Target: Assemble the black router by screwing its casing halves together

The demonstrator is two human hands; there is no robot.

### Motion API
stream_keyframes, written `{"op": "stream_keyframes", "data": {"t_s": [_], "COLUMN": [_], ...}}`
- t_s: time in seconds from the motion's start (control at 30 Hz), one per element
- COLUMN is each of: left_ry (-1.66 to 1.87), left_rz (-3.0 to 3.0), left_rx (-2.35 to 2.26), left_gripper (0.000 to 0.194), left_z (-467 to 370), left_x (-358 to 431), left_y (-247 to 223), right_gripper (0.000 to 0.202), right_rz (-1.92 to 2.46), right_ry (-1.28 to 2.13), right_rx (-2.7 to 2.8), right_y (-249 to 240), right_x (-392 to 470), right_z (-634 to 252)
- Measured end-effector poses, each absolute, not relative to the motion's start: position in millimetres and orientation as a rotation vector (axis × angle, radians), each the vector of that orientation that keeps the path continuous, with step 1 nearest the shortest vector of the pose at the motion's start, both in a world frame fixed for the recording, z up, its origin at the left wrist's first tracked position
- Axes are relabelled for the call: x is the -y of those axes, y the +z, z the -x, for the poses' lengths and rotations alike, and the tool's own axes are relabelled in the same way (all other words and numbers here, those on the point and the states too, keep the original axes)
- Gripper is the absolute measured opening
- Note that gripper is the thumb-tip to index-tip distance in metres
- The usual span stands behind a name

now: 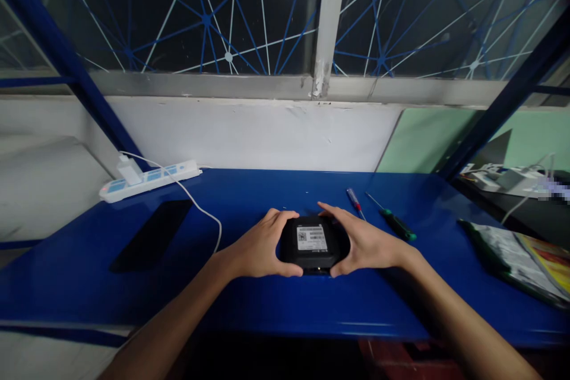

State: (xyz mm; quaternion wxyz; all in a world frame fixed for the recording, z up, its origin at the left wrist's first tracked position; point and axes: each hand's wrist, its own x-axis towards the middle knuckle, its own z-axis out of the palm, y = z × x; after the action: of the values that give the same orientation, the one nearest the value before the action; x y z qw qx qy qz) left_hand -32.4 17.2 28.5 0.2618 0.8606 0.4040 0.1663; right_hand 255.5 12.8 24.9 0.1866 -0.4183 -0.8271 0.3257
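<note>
A black box-shaped device (312, 240) with a white printed label on its top face is at the middle of the blue table. My left hand (262, 243) grips its left side, fingers at the far edge and thumb at the near edge. On the right side my right hand (363, 240) holds it the same way. Small openings show on the device's near side. Its underside is hidden.
Behind my right hand lie a red-and-clear screwdriver (353, 197) and a green screwdriver (398, 225). To the left are a black flat object (151, 236) and a white power strip (151, 180) with a cable. A shiny packet (521, 255) lies at the right.
</note>
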Motion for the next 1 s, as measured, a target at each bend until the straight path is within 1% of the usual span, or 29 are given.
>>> {"op": "stream_keyframes", "data": {"t_s": [0.1, 0.27, 0.5, 0.77, 1.0], "left_ry": [0.434, 0.400, 0.393, 0.261, 0.145], "left_rz": [-2.322, -2.313, -2.283, -2.309, -2.270], "left_rx": [-1.092, -1.104, -1.151, -1.252, -1.343], "left_gripper": [0.101, 0.109, 0.107, 0.104, 0.110], "left_z": [33, 35, 33, 24, 16], "left_x": [-17, -16, -11, -11, -7], "left_y": [28, 27, 27, 37, 48], "right_gripper": [0.128, 0.130, 0.129, 0.127, 0.129], "right_rz": [1.148, 1.148, 1.172, 1.220, 1.379], "right_ry": [0.893, 0.857, 0.811, 0.764, 0.686], "right_rx": [2.359, 2.400, 2.431, 2.435, 2.479], "right_y": [23, 22, 30, 29, 31], "right_x": [-14, -15, -14, -14, -15], "right_z": [-257, -256, -251, -249, -244]}}
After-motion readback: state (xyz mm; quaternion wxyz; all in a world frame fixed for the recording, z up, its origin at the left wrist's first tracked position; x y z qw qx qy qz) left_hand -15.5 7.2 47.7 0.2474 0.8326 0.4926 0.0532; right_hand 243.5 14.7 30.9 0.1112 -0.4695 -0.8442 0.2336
